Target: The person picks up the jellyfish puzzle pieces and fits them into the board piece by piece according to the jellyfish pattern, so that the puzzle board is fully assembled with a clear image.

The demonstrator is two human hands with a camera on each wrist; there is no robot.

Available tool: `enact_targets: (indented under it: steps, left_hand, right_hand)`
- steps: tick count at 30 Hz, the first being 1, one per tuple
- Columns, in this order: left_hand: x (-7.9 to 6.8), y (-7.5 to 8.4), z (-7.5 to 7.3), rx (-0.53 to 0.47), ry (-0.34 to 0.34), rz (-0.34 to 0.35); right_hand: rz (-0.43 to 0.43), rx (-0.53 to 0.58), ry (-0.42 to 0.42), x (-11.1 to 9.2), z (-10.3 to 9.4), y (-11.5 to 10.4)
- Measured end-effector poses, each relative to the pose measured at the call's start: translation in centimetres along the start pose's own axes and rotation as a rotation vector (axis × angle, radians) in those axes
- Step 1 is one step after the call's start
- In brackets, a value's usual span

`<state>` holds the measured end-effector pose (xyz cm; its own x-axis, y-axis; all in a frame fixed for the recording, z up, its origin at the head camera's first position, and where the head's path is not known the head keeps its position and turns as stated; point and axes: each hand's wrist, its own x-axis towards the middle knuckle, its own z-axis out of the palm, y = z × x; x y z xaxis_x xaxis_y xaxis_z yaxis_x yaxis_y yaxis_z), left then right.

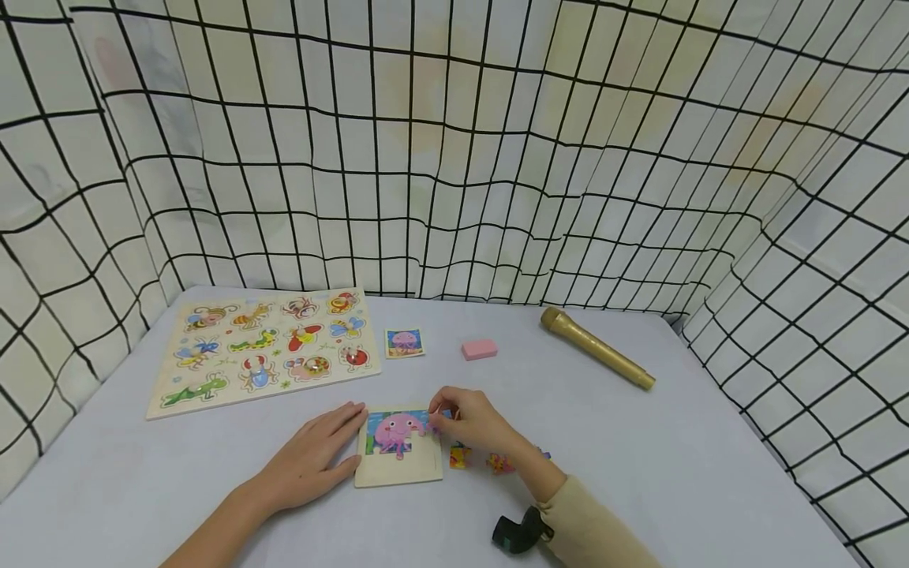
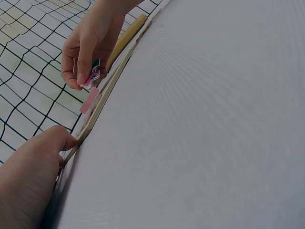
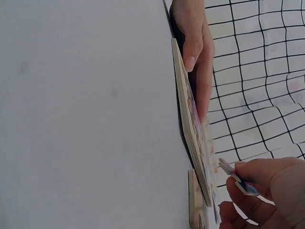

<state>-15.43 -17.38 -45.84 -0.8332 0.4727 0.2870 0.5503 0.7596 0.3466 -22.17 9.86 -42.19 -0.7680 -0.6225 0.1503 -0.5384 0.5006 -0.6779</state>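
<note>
Board (image 1: 394,472) with a pink octopus picture, partly filled, lying on the table (image 1: 398,536).
Just off its near right corner, a black curved object (image 1: 518,534) beside the beige sleeve (image 1: 600,525). At its left edge, left hand (image 1: 312,456) touching with fingers extended; above its far right corner, right hand (image 1: 472,418) with thumb and fingers pinched together on a puzzle piece (image 3: 247,187). Just right of the board, loose pieces (image 1: 460,455). Beyond it: insect board (image 1: 277,371) to the left, pink block (image 1: 479,349) to the right, octopus card (image 1: 405,342) straight behind, gold microphone (image 1: 596,347) farther right, then black-lined netting (image 1: 454,181).
</note>
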Motion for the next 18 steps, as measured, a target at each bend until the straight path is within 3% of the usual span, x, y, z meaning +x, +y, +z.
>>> enact_targets:
  steps: [18]
  left_hand:
    - [0.1,0.0,0.1,0.013,0.015,0.019]
  right_hand:
    - [0.005,0.0,-0.019,0.9,2.1,-0.6]
